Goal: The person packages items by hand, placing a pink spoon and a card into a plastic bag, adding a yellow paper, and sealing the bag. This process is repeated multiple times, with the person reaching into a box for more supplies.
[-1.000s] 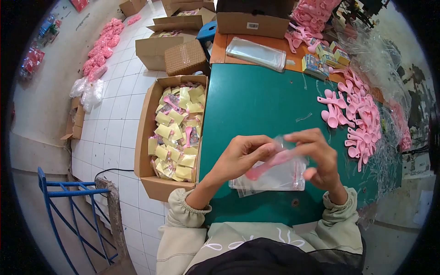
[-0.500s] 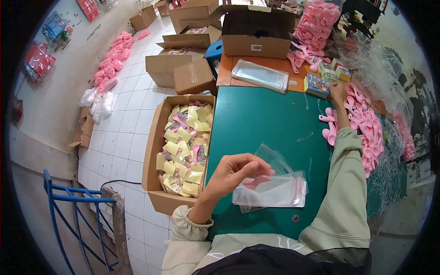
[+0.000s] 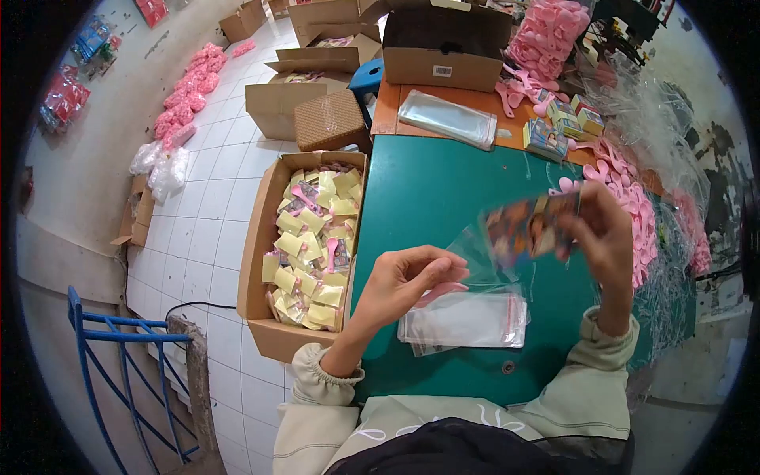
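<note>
My left hand (image 3: 412, 279) pinches a clear plastic bag (image 3: 472, 252) over the near part of the green table. A printed picture card (image 3: 529, 228) is gripped in my right hand (image 3: 603, 229), blurred by motion, and its left end overlaps the bag's mouth in this view. Below my hands lies a stack of clear plastic bags (image 3: 467, 321). Beyond the right hand are small stacks of picture cards (image 3: 546, 138) on the orange board. Pink spoons (image 3: 633, 214) lie in a heap just right of that hand.
Left of the green table (image 3: 443, 190), a carton (image 3: 255, 293) holds packed bags with yellow cards and pink spoons. Another bundle of clear bags (image 3: 447, 119) lies on the orange board near an open cardboard box (image 3: 443, 59). Loose plastic wrap (image 3: 673, 142) piles at right.
My right hand has come back from the card stacks with a picture card and brought it to the bag. The left hand keeps holding the bag in nearly the same place.
</note>
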A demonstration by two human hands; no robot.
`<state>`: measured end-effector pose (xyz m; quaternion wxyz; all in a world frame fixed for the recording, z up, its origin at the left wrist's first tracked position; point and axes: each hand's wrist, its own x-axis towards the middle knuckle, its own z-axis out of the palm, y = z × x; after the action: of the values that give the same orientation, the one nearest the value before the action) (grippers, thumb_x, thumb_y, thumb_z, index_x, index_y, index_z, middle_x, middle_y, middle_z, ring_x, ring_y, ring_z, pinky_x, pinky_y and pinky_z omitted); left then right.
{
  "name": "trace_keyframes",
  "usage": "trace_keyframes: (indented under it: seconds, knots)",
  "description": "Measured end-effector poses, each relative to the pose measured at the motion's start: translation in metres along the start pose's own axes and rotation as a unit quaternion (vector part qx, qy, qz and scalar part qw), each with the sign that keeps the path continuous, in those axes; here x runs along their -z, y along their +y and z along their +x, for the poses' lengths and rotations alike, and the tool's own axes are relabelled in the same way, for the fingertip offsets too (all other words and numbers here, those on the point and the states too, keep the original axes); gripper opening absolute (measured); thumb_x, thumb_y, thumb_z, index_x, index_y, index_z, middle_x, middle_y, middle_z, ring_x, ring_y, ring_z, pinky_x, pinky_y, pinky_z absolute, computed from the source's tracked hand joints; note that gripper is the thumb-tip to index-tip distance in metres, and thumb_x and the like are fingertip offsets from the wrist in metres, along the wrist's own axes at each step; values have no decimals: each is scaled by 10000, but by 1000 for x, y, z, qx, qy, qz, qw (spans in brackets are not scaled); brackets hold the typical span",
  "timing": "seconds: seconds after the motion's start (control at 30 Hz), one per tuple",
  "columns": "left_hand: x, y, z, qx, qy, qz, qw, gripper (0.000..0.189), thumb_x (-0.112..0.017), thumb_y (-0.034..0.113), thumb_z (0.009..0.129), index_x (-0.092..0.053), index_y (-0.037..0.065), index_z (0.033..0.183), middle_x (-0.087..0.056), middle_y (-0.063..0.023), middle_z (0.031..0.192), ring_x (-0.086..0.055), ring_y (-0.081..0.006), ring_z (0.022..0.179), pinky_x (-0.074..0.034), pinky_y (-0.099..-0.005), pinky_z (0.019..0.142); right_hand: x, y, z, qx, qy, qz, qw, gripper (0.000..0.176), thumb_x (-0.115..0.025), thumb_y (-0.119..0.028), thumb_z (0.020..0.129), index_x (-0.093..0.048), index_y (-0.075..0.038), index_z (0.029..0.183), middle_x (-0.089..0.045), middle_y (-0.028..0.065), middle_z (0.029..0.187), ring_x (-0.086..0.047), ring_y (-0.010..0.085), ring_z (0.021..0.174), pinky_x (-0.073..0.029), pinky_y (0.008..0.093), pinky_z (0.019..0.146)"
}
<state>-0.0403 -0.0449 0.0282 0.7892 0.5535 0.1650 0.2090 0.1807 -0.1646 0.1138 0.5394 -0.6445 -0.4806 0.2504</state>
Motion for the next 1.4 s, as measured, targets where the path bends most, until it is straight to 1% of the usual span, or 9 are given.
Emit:
trace_keyframes:
  seconds: [0.13,0.23,0.33,0.63,0.83,0.97,1.07,1.13,1.4]
  knots:
    - [4,-3,-5,-6,-14,123,992,232,-513,127,931,-619,-74,980,-659,-102,907,-623,-132,848,-527,-265,759,-15,-20,-29,35,-57,-138,988,104,-629,12,805,-585,3,899,-629,59,748,-597,96,605,-478,229,508]
    - [-2,8,-12,25,-45,133,990,234,-522,129,927,-622,-78,976,-659,-87,899,-612,-115,835,-524,-258,756,-18,-22,-32,115,-69,-207,969,115,-658,-2,777,-595,7,873,-623,83,738,-602,119,593,-467,241,512]
    - [-2,2,-15,-16,-40,112,993,225,-539,126,916,-631,-74,963,-677,-92,863,-648,-121,813,-546,-233,728,-21,-29,-38,99,-80,-261,957,125,-665,4,764,-602,5,872,-621,82,735,-600,125,592,-469,244,516]
    - [-6,-1,-15,-30,-35,135,990,225,-556,140,909,-640,-61,967,-682,-81,862,-652,-111,791,-532,-223,703,-20,-30,-46,77,-46,-241,966,142,-675,14,745,-606,6,869,-614,77,728,-591,138,575,-461,251,510]
    - [-18,9,-13,-60,-73,222,970,204,-586,145,888,-637,-26,987,-686,-99,811,-658,-111,761,-516,-240,668,-23,-25,-48,52,-153,-235,958,180,-688,-15,727,-578,-8,869,-586,102,712,-594,200,585,-466,287,531]
    - [-27,9,-13,-74,-88,266,957,336,-612,165,863,-545,42,1169,-690,-114,838,-680,-186,752,-511,-273,655,-31,-10,-45,58,-237,-276,930,210,-678,-93,743,-554,-37,903,-571,117,693,-562,308,606,-451,358,542]
    - [-29,5,-17,-60,-69,313,945,497,-646,203,838,-457,92,1283,-690,-125,884,-681,-220,801,-511,-288,658,-33,1,-47,109,-233,-272,927,146,-665,-81,750,-535,-33,796,-568,116,684,-567,292,602,-442,366,535]
    - [-29,-3,-18,-45,-74,318,944,593,-670,224,816,-396,114,1330,-686,-138,897,-678,-260,815,-518,-298,676,-32,11,-46,65,-260,-191,944,147,-679,-69,734,-537,-32,753,-547,101,658,-567,235,584,-432,343,527]
    - [18,-15,-42,-9,-118,215,969,668,-704,170,788,-354,62,1346,-674,-127,939,-645,-171,896,-523,-294,764,-16,48,-65,-144,-204,-41,967,151,-736,-62,723,-600,-10,765,-554,3,679,-503,52,642,-423,223,569]
